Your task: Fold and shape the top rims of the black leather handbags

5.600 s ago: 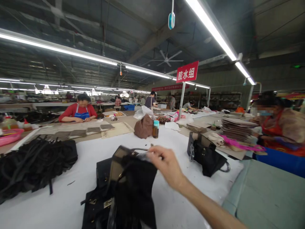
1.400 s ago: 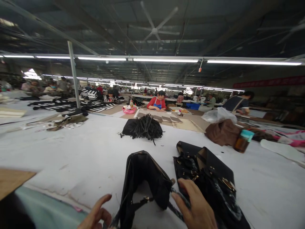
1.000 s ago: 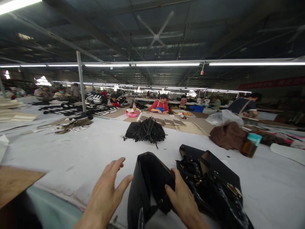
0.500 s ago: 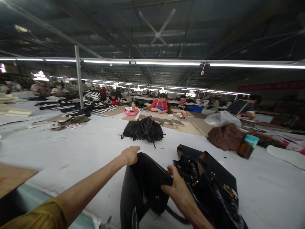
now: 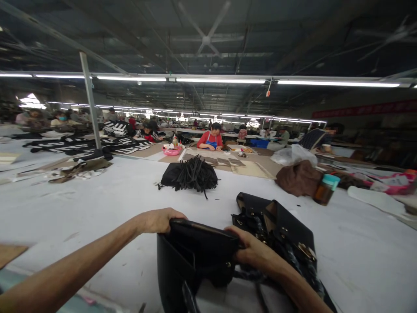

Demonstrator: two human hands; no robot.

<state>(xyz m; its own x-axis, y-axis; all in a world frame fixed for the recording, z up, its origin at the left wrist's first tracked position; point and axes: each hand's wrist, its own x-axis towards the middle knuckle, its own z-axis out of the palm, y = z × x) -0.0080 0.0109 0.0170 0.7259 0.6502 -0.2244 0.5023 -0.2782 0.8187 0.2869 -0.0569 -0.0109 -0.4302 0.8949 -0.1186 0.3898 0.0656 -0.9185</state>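
Note:
A black handbag (image 5: 176, 265) stands on the white table in front of me, its mouth partly open and its handles hanging at the near side. My left hand (image 5: 159, 220) grips the bag's top edge at the far left corner, fingers closed over the rim. At the right end of the same edge, my right hand (image 5: 249, 248) is closed on the bag, with some fingertips hidden behind it. Just right of that hand lie more black handbags (image 5: 289, 234) with gold-coloured fittings and wrapped handles.
Beyond the bag lies a bundle of black strips (image 5: 195, 174). Brown cloth (image 5: 298, 178) and an amber jar with a teal lid (image 5: 326, 189) stand to the right. Across the table sits a co-worker in red (image 5: 211, 139). A pink basket (image 5: 172, 150) is near them.
My right hand has closed on the bag's edge, where its fingers were spread before. The rim now lies flatter and more level, and my left hand has come slightly left and lower.

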